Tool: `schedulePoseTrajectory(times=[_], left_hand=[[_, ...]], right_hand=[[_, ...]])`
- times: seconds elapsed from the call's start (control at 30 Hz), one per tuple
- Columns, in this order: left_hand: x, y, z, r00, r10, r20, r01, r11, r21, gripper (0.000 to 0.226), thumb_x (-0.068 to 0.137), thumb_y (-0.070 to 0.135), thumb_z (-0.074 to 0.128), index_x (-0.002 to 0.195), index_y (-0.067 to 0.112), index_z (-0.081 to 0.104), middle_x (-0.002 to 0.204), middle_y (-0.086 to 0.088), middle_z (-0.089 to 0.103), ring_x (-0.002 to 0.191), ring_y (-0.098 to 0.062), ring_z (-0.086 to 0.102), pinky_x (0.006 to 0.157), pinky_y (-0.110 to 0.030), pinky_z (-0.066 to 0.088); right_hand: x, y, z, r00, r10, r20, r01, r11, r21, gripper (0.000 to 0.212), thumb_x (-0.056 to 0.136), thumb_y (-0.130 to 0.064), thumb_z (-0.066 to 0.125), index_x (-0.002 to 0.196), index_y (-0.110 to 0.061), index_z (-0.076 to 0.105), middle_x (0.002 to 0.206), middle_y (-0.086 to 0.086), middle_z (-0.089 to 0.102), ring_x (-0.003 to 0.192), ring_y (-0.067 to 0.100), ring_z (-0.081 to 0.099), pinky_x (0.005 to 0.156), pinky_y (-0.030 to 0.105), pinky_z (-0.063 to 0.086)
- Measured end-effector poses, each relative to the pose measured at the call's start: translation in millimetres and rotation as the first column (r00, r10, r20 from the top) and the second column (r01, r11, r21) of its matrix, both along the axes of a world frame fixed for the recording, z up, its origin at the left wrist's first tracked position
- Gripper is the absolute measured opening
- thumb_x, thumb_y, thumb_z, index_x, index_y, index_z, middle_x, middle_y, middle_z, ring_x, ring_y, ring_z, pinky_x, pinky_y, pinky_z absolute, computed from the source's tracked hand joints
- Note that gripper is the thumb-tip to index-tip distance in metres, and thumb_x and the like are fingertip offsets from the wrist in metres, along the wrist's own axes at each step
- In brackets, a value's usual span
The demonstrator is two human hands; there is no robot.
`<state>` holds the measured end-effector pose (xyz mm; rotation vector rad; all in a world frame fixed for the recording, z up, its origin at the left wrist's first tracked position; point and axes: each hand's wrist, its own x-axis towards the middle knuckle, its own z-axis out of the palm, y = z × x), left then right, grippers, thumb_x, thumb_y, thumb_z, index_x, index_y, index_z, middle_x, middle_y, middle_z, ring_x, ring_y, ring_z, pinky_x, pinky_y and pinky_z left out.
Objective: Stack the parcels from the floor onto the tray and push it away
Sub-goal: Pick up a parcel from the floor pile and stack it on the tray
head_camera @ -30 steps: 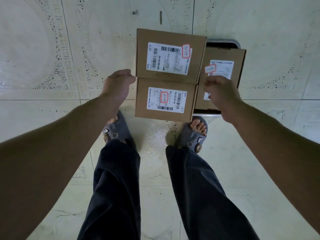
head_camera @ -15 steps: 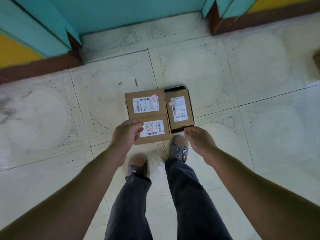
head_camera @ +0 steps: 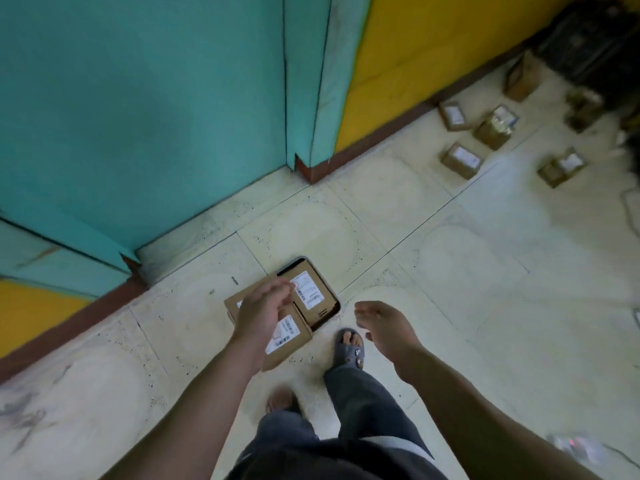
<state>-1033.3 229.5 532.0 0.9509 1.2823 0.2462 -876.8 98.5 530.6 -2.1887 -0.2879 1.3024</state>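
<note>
Some parcels (head_camera: pixel 311 306) are sitting on the tray (head_camera: pixel 336 306) by the feet (head_camera: pixel 349 348), other parcels (head_camera: pixel 460 161) are waiting far off on the floor (head_camera: pixel 450 271), and the left hand (head_camera: pixel 263 310) and right hand (head_camera: pixel 381 323) are hovering with loose, empty grip.

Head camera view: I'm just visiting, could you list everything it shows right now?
Stacked parcels: three, brown, white labels, on the tray.
Tray: one, black, by the feet; only its rim shows.
Loose parcels: about six, brown, floor at far right; blurred.
Floor: pale tiles.
Walls: teal and yellow, brown skirting.
Dark thing: one, black, top right; too blurred to name.
Sandal: one plainly seen, grey, forward foot.
Trousers: dark, bottom centre.
Left hand: empty, above the stacked parcels.
Right hand: empty, right of the tray.
</note>
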Motion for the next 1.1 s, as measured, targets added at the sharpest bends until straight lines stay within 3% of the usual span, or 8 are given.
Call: schedulePoseTrajectory(times=[0.07, 0.23, 0.37, 0.47, 0.77, 1.1], left_hand=[[14, -4, 26, 0.997, -0.074, 0.03, 0.073, 0.997, 0.031, 0.018, 0.096, 0.02, 0.055, 0.101, 0.029, 0.07, 0.107, 0.0, 0.072, 0.107, -0.017, 0.064, 0.1, -0.042, 0.048], [70, -29, 87, 0.961, -0.251, 0.115, 0.237, 0.964, 0.121, 0.017, 0.097, 0.017, 0.055, 0.1, 0.028, 0.069, 0.11, 0.002, 0.072, 0.107, -0.015, 0.065, 0.1, -0.037, 0.049], [115, -63, 119, 0.919, -0.362, 0.156, 0.34, 0.928, 0.153, 0.019, 0.099, 0.014, 0.052, 0.108, 0.022, 0.067, 0.111, 0.002, 0.07, 0.106, -0.013, 0.064, 0.098, -0.034, 0.048], [155, -88, 135, 0.89, -0.429, 0.154, 0.404, 0.899, 0.169, 0.022, 0.099, 0.013, 0.052, 0.115, 0.017, 0.066, 0.111, 0.002, 0.07, 0.106, -0.013, 0.064, 0.097, -0.034, 0.048], [307, -160, 160, 0.844, -0.514, 0.151, 0.476, 0.849, 0.231, 0.021, 0.1, 0.016, 0.05, 0.111, 0.022, 0.067, 0.111, 0.004, 0.072, 0.106, -0.013, 0.066, 0.094, -0.033, 0.05], [428, -199, 167, 0.846, -0.524, 0.093, 0.495, 0.839, 0.224, 0.021, 0.1, 0.018, 0.051, 0.113, 0.022, 0.066, 0.113, 0.004, 0.07, 0.108, -0.015, 0.065, 0.099, -0.036, 0.049]], right_hand=[[7, -16, 26, 0.993, -0.117, 0.012, 0.116, 0.992, 0.054, 0.02, 0.095, -0.01, 0.055, 0.111, -0.008, 0.067, 0.113, 0.014, 0.068, 0.104, 0.03, 0.065, 0.099, 0.044, 0.051], [42, -66, 87, 0.917, -0.396, -0.048, 0.394, 0.884, 0.251, 0.025, 0.099, -0.011, 0.052, 0.121, -0.012, 0.065, 0.119, 0.003, 0.066, 0.108, 0.018, 0.062, 0.095, 0.033, 0.05], [69, -106, 112, 0.837, -0.531, -0.128, 0.542, 0.776, 0.323, 0.017, 0.098, -0.01, 0.054, 0.11, -0.016, 0.066, 0.115, 0.003, 0.067, 0.107, 0.018, 0.063, 0.096, 0.036, 0.051], [101, -136, 123, 0.794, -0.59, -0.149, 0.602, 0.724, 0.337, 0.019, 0.099, -0.01, 0.053, 0.113, -0.015, 0.065, 0.116, 0.004, 0.067, 0.107, 0.018, 0.063, 0.094, 0.035, 0.05], [241, -224, 149, 0.756, -0.64, -0.14, 0.627, 0.646, 0.436, 0.022, 0.099, -0.011, 0.053, 0.117, -0.013, 0.065, 0.115, 0.001, 0.067, 0.108, 0.016, 0.063, 0.094, 0.035, 0.05], [357, -258, 146, 0.771, -0.606, -0.194, 0.623, 0.657, 0.425, 0.022, 0.099, -0.011, 0.051, 0.117, -0.015, 0.064, 0.114, 0.0, 0.067, 0.107, 0.015, 0.062, 0.093, 0.034, 0.05]])
